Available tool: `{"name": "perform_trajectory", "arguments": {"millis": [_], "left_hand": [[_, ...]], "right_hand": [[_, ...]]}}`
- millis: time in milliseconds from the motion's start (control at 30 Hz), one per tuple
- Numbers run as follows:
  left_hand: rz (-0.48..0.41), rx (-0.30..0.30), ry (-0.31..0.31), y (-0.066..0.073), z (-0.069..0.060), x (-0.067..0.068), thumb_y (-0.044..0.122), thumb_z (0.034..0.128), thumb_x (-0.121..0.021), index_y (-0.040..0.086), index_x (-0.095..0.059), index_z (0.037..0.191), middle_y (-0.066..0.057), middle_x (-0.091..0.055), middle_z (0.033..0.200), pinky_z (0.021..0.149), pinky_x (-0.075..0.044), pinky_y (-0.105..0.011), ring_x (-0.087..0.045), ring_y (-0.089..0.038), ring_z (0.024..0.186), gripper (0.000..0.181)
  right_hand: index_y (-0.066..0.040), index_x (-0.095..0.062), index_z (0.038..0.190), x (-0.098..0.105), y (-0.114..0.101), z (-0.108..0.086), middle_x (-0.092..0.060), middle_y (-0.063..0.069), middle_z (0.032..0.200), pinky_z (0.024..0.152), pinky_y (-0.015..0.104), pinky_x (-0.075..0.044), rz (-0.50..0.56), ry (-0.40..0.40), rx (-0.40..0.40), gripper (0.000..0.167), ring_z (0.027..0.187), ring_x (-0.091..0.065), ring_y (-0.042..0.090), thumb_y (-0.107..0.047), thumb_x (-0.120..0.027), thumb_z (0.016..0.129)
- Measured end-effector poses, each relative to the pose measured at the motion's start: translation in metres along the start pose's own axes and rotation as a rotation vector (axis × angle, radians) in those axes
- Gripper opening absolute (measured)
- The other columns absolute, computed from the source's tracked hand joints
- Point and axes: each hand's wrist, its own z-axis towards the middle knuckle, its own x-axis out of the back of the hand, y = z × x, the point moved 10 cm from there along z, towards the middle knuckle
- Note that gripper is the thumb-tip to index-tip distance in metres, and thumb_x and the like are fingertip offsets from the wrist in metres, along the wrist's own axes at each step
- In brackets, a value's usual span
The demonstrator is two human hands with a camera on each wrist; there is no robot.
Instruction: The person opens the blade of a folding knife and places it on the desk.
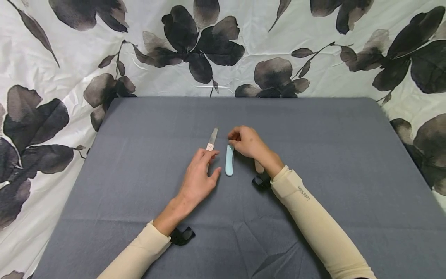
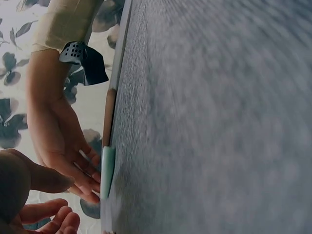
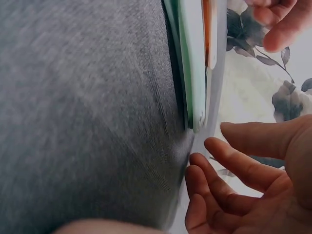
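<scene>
Pale blue folding knife (image 1: 229, 161), flat on grey desk (image 1: 313, 128), just beside loosely spread right hand (image 1: 248, 142). Saw left hand (image 1: 200, 172) likewise spread above pink-handled knife (image 1: 210, 147) with blade (image 1: 214, 135) out. Noted brown handle (image 1: 259, 167) near right wrist (image 1: 275, 163). Read, roughly, "LetsSlim" on cream right sleeve (image 1: 310, 211). Farther off: floral cloth (image 1: 184, 35).

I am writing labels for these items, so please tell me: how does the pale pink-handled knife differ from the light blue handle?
The pale pink-handled knife has its blade out; the light blue handle shows no extended blade. In the head view, the left hand partly covers the pale pink-handled knife, while the light blue handle is mostly uncovered. Both lie on the grey tabletop.
</scene>
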Motion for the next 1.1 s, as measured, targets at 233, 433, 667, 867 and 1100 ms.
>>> {"name": "perform_trajectory", "arguments": {"millis": [233, 433, 667, 867, 1100], "left_hand": [[-0.006, -0.032, -0.058, 0.008, 0.000, -0.015, 0.000, 0.0885, -0.079, 0.002, -0.064, 0.133, -0.014, -0.062, 0.118, 0.085, -0.057, -0.038, -0.065, -0.026, 0.102, 0.047], [0.024, -0.024, -0.123, 0.013, 0.001, -0.026, 0.002, 0.0875, -0.081, -0.001, -0.060, 0.136, -0.015, -0.061, 0.116, 0.081, -0.057, -0.037, -0.063, -0.023, 0.094, 0.053], [0.094, 0.009, -0.211, 0.013, 0.002, -0.037, 0.013, 0.0883, -0.084, -0.003, -0.053, 0.145, -0.016, -0.059, 0.123, 0.092, -0.056, -0.040, -0.063, -0.025, 0.103, 0.066], [0.121, 0.014, -0.233, 0.013, 0.003, -0.040, 0.012, 0.0874, -0.085, -0.004, -0.050, 0.147, -0.018, -0.057, 0.125, 0.098, -0.056, -0.043, -0.062, -0.029, 0.108, 0.071], [0.116, 0.016, -0.241, 0.011, 0.006, -0.042, 0.005, 0.0897, -0.080, -0.005, -0.049, 0.147, -0.019, -0.057, 0.124, 0.097, -0.056, -0.043, -0.061, -0.029, 0.106, 0.066]], "right_hand": [[0.000, -0.071, 0.125, -0.001, 0.006, -0.006, -0.069, 0.020, 0.118, 0.094, 0.044, -0.054, -0.039, -0.023, -0.018, 0.027, 0.108, -0.065, 0.033, -0.007, -0.064, 0.100], [-0.001, -0.071, 0.126, -0.004, 0.004, -0.008, -0.070, 0.018, 0.114, 0.091, 0.043, -0.055, -0.056, -0.059, -0.012, 0.028, 0.104, -0.066, 0.031, -0.008, -0.068, 0.098], [-0.002, -0.072, 0.123, -0.005, -0.003, -0.009, -0.070, 0.015, 0.100, 0.079, 0.036, -0.052, -0.081, -0.071, 0.030, 0.029, 0.087, -0.063, 0.024, -0.010, -0.073, 0.096], [-0.002, -0.073, 0.122, -0.007, -0.004, -0.010, -0.069, 0.013, 0.096, 0.074, 0.032, -0.049, -0.078, -0.082, 0.044, 0.028, 0.080, -0.060, 0.021, -0.010, -0.074, 0.095], [-0.004, -0.072, 0.120, -0.010, -0.001, -0.011, -0.069, 0.011, 0.097, 0.072, 0.031, -0.050, -0.062, -0.102, 0.023, 0.026, 0.080, -0.060, 0.020, -0.013, -0.075, 0.096]]}}
